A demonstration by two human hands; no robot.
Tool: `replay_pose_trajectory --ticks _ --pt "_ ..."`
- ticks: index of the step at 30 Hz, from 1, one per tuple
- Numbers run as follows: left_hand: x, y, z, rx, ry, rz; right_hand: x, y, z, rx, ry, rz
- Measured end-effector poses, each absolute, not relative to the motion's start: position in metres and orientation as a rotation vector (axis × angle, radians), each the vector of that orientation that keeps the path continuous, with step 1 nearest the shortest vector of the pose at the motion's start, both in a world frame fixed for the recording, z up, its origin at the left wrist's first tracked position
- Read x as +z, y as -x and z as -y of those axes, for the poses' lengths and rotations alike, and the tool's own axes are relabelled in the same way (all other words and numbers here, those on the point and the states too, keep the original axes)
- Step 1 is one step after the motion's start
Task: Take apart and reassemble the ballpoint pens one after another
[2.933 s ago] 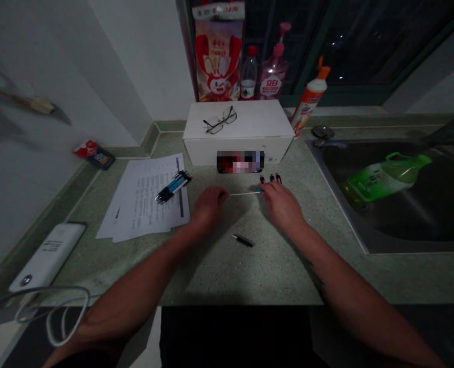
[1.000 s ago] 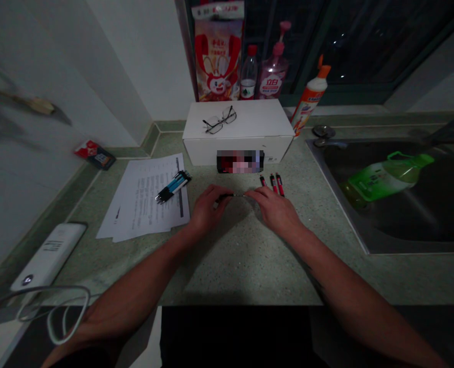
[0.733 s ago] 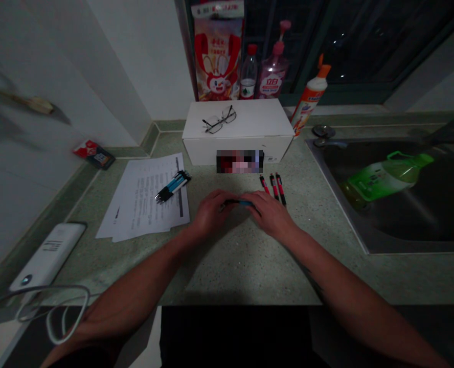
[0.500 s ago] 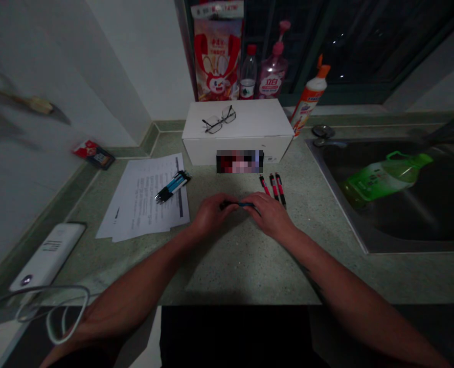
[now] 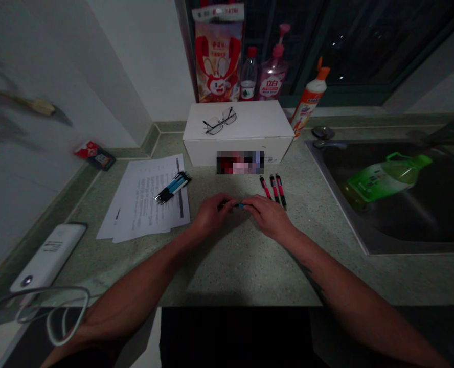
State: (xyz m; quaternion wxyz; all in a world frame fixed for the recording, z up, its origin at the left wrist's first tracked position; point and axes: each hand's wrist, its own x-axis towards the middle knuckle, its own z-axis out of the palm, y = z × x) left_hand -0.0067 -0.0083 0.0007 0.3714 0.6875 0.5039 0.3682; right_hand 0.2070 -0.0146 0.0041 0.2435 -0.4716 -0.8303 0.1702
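Observation:
Between my two hands, just above the counter, is a blue and black pen (image 5: pixel 241 205). My left hand (image 5: pixel 213 212) pinches its dark end, while my right hand (image 5: pixel 269 213) has its fingers closed round the blue end. Most of the pen is hidden by my fingers. Just beyond my right hand lie three red and black pens (image 5: pixel 275 189) side by side on the counter. To the left of my left hand, a bunch of blue and black pens (image 5: pixel 173 187) rests on some printed sheets (image 5: pixel 140 204).
Behind my hands stands a white box (image 5: pixel 238 122) with glasses (image 5: pixel 220 121) on top. Bottles and a red bag (image 5: pixel 218 61) line the window. A sink (image 5: pixel 422 225) at right holds a green jug (image 5: pixel 384 179). A white device (image 5: pixel 50 255) with a cable lies at left.
My right hand's fingers have shifted slightly along the pen, and the gap between my hands shows less of it. The other things stay where they were.

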Motion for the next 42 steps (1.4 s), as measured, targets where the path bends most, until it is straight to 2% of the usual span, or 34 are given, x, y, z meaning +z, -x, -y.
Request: replay_pose_trajectory --ticks 7,17,42 --pt "0.0 0.006 0.005 0.991 -1.572 -1.29 0.007 -0.211 0.013 0.432 1.315 2.24" --pt "-0.001 0.008 0.005 1.036 -1.696 -1.28 0.005 -0.208 0.013 0.428 1.357 2.233" --pt "0.0 0.009 0.004 1.056 -1.575 -1.317 0.001 -0.206 0.013 0.53 1.317 2.158"
